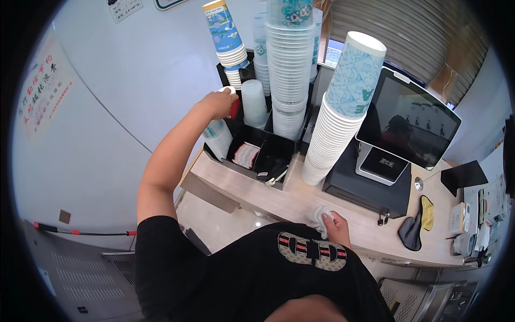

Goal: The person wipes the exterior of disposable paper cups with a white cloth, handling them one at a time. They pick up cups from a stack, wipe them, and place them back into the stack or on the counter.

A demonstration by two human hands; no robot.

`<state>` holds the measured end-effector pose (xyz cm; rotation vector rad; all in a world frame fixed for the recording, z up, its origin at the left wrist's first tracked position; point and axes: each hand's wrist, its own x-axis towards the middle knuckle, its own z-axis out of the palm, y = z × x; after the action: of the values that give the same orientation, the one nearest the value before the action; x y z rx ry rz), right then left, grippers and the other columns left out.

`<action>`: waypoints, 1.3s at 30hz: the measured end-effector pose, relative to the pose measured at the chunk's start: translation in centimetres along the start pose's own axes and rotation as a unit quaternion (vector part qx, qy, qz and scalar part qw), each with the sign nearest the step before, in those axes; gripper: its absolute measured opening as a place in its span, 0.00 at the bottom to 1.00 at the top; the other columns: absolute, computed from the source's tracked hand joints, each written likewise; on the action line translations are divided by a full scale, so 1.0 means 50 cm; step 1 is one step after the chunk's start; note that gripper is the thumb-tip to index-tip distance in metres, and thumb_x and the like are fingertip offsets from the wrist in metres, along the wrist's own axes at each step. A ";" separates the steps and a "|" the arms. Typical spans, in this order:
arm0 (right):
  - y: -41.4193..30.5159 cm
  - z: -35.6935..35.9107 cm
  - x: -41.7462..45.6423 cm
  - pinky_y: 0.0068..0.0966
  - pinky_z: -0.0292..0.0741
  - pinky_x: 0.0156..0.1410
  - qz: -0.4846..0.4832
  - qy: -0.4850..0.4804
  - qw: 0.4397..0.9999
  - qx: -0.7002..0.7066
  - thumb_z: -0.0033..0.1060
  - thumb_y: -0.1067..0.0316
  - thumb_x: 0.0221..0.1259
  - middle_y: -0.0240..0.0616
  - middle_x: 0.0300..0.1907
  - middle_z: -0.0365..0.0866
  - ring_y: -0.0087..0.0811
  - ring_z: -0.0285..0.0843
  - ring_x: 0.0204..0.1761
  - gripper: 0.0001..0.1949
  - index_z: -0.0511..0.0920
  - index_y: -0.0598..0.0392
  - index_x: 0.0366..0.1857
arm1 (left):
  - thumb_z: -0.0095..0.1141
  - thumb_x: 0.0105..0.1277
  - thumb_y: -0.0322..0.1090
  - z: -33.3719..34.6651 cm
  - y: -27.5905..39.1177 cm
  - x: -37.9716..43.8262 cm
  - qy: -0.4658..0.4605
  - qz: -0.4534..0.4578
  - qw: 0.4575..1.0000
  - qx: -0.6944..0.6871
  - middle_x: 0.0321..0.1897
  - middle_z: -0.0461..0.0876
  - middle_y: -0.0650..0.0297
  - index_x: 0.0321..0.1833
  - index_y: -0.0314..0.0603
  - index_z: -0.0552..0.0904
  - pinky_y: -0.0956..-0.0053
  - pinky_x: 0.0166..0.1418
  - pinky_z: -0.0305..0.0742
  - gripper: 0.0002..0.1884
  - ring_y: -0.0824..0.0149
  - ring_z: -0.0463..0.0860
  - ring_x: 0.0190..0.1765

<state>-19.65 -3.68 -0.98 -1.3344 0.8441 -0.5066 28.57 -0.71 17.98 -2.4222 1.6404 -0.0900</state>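
My left hand (219,105) reaches to the back left of the counter and grips the top of a red cup (234,109) with a white end. My fingers hide most of that cup. Below my wrist leans a stack of clear printed cups (218,139). Just right of the hand stands a translucent plastic cup stack (254,102); behind it rises a stack of blue printed paper cups (223,32). In my right hand (337,227), near the counter's front edge, is a crumpled whitish cloth (320,217).
A black organizer (261,141) holds small packets (246,155). Tall stacks of clear cups (289,68) and white paper cups (334,137) stand on the counter (241,187). A touchscreen terminal (408,116) rests on a black cash drawer (370,189). A dark and yellow cloth item (414,233) lies right.
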 end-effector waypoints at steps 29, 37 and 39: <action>-0.488 0.030 0.185 0.38 0.76 0.65 -0.293 0.131 0.917 -0.239 0.78 0.44 0.49 0.49 0.63 0.77 0.45 0.79 0.63 0.47 0.64 0.55 0.72 | 0.76 0.52 0.40 -0.241 0.461 -0.023 0.238 0.201 0.628 -0.714 0.58 0.75 0.49 0.72 0.26 0.57 0.66 0.63 0.78 0.51 0.60 0.80 0.60; -0.480 0.025 0.196 0.36 0.78 0.60 -0.314 0.131 0.919 -0.198 0.80 0.45 0.48 0.47 0.55 0.85 0.43 0.85 0.56 0.42 0.72 0.57 0.67 | 0.75 0.54 0.40 -0.233 0.483 -0.021 0.310 0.160 0.625 -0.698 0.53 0.79 0.51 0.63 0.30 0.67 0.67 0.60 0.78 0.38 0.63 0.82 0.55; -0.482 0.024 0.195 0.36 0.78 0.61 -0.316 0.131 0.916 -0.211 0.79 0.44 0.48 0.48 0.56 0.85 0.43 0.85 0.56 0.43 0.71 0.57 0.67 | 0.74 0.55 0.39 -0.239 0.487 -0.020 0.333 0.161 0.617 -0.695 0.53 0.79 0.51 0.62 0.30 0.67 0.68 0.59 0.79 0.37 0.63 0.83 0.54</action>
<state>-9.32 -14.91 20.12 -1.9854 0.7474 -1.0720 3.99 -10.15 24.58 -3.0852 3.4119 0.7126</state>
